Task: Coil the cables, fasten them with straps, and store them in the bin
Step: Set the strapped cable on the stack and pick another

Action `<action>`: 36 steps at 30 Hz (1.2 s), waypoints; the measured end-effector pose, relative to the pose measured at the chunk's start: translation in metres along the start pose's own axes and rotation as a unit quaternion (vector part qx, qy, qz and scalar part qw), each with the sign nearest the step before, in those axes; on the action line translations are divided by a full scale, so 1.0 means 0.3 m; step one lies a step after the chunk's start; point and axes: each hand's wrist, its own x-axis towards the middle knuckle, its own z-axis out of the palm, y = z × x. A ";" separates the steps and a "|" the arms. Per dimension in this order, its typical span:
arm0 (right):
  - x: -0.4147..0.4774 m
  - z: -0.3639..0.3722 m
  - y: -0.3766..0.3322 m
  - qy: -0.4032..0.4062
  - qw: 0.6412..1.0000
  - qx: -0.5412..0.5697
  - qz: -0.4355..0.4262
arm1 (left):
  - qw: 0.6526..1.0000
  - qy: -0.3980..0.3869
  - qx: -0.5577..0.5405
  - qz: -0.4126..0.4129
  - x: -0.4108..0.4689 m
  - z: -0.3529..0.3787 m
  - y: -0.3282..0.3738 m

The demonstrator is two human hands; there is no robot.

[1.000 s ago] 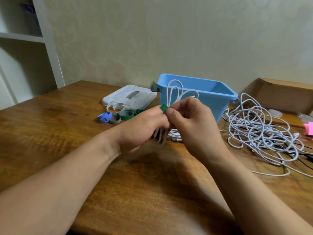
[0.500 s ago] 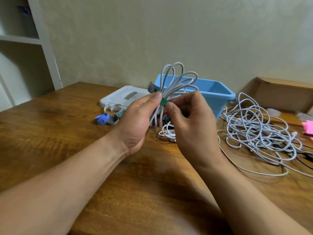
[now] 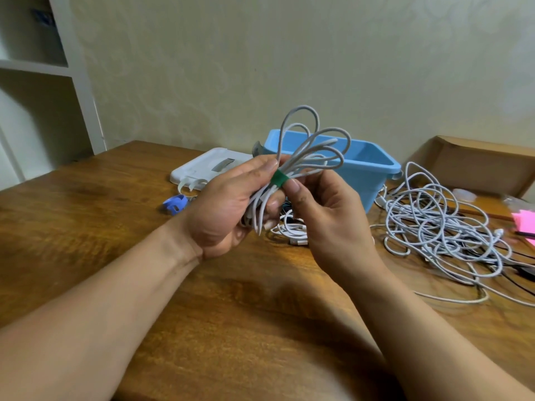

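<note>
My left hand (image 3: 228, 206) grips a coiled white cable (image 3: 312, 140) held up above the wooden table, its loops fanning up in front of the blue bin (image 3: 373, 166). A green strap (image 3: 279, 179) is wrapped round the middle of the coil. My right hand (image 3: 330, 215) pinches the coil at the strap with thumb and fingers. A tangled heap of loose white cables (image 3: 440, 227) lies to the right of the bin. Another small white cable (image 3: 292, 228) lies on the table behind my hands.
A white bin lid (image 3: 208, 166) lies left of the bin, with a blue strap roll (image 3: 175, 203) in front of it. A cardboard box (image 3: 477, 166) stands at the back right and pink sticky notes (image 3: 525, 222) lie at the right edge. White shelving stands far left.
Both hands have lifted the coil higher and turned it upright. The green strap, loose a second ago, is now wound round the coil.
</note>
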 end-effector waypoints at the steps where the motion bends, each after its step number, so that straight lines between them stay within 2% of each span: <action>1: 0.000 -0.001 -0.004 -0.012 1.000 0.012 0.002 | 1.000 -0.017 -0.010 -0.006 -0.002 -0.002 0.005; 8: 0.009 -0.019 0.003 -0.100 0.991 0.076 0.049 | 0.994 -0.092 -0.041 -0.032 -0.015 -0.019 0.029; 13: 0.009 -0.010 -0.001 -0.061 0.988 0.130 0.059 | 0.991 -0.106 -0.064 -0.049 -0.008 -0.011 0.038; 16: -0.002 0.006 -0.019 -0.045 0.990 0.130 0.040 | 0.994 -0.076 -0.039 -0.075 -0.008 0.005 0.041; 19: -0.001 0.006 -0.023 0.004 0.997 0.075 0.027 | 0.994 0.042 0.088 -0.049 0.007 0.014 0.022; 21: 0.005 -0.005 -0.012 0.048 0.999 0.015 0.021 | 0.963 0.125 0.234 0.035 0.002 0.021 0.007; 23: 0.011 -0.015 -0.001 0.082 0.996 -0.016 0.035 | 0.915 0.132 0.362 0.116 -0.013 0.036 -0.008; 26: 0.013 -0.020 0.006 0.124 0.990 0.001 0.066 | 0.842 0.128 0.498 0.161 -0.017 0.066 -0.034; 30: 0.007 -0.010 0.002 0.137 0.985 0.047 0.093 | 0.791 0.164 0.560 0.183 -0.013 0.076 -0.046; 36: 0.007 -0.013 -0.008 0.130 0.983 0.049 0.122 | 0.708 0.206 0.628 0.248 -0.014 0.070 -0.047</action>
